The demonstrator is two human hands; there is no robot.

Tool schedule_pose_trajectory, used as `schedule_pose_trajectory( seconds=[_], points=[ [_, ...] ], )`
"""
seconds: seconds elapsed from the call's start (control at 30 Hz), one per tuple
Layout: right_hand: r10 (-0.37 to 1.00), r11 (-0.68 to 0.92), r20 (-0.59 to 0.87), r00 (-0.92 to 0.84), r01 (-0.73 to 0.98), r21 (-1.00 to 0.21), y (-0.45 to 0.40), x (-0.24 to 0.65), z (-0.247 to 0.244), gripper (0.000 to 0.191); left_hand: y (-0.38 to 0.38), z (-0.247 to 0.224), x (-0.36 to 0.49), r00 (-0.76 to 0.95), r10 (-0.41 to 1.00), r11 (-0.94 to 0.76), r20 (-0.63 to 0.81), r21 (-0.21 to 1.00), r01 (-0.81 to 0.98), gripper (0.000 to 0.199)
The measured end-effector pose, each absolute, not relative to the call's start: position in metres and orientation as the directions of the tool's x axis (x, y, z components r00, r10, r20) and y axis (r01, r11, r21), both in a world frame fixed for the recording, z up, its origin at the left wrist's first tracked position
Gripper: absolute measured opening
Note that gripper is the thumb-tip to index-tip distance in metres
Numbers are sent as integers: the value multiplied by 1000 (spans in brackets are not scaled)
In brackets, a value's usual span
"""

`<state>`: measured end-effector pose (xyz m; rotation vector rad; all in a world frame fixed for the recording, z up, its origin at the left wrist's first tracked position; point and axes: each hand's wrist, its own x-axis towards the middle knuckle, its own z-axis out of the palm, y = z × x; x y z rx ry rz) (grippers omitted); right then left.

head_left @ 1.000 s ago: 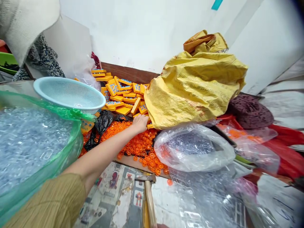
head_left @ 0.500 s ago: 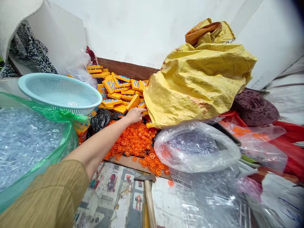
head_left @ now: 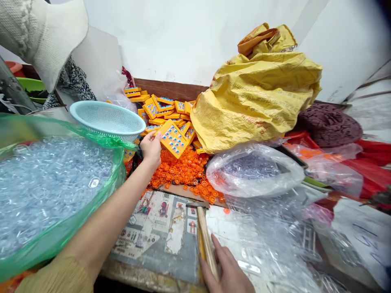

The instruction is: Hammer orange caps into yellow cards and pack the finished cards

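My left hand [head_left: 152, 148] pinches the left corner of a square orange-yellow board [head_left: 173, 138] with blue, white and red marks, tilted above a heap of small orange rings [head_left: 183, 169]. Behind it lies a pile of similar boards [head_left: 155, 106]. At the bottom, my right hand [head_left: 227, 266] has its fingers around the wooden handle of a hammer [head_left: 206, 238], whose head rests on the printed worktop [head_left: 149, 240] near the loose rings.
A green bag [head_left: 117, 179] of clear plastic pieces stands at left, with a light blue basket [head_left: 106, 116] behind. A yellow sack [head_left: 253, 97] leans at the back. Right of the rings sit a clear bag [head_left: 293, 175] and plastic wrap [head_left: 275, 236].
My left hand has drawn back left from the pile with one board lifted. My right hand has come into view at the hammer handle. The view has shifted left.
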<state>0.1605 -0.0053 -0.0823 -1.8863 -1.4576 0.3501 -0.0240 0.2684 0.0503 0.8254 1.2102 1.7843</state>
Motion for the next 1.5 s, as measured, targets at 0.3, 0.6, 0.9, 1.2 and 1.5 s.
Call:
schedule_pose_trajectory(
  seconds=[0.3, 0.6, 0.9, 1.2, 1.5],
  points=[
    [871, -230, -199, 450, 14, -973, -28, 162, -56, 70, 122, 19, -43, -37, 943, 299, -331, 891, -341, 33],
    [868, -214, -196, 456, -11, -977, -22, 164, -52, 80, 98, -35, -14, 95, 928, 355, -360, 933, 59, 22],
    [832, -249, -138, 537, 139, -958, -11, 162, -62, 81, 150, -29, -2, 356, 910, -413, 212, 517, 749, 21],
    [862, -305, -207, 462, 147, -941, -14, 171, -66, 86, 178, -45, 15, 431, 892, -435, 134, 510, 742, 18],
    [863, -248, -202, 463, 41, -968, -15, 163, -64, 81, 173, -56, 9, 463, 871, -487, 166, 428, 762, 27]
  ],
)
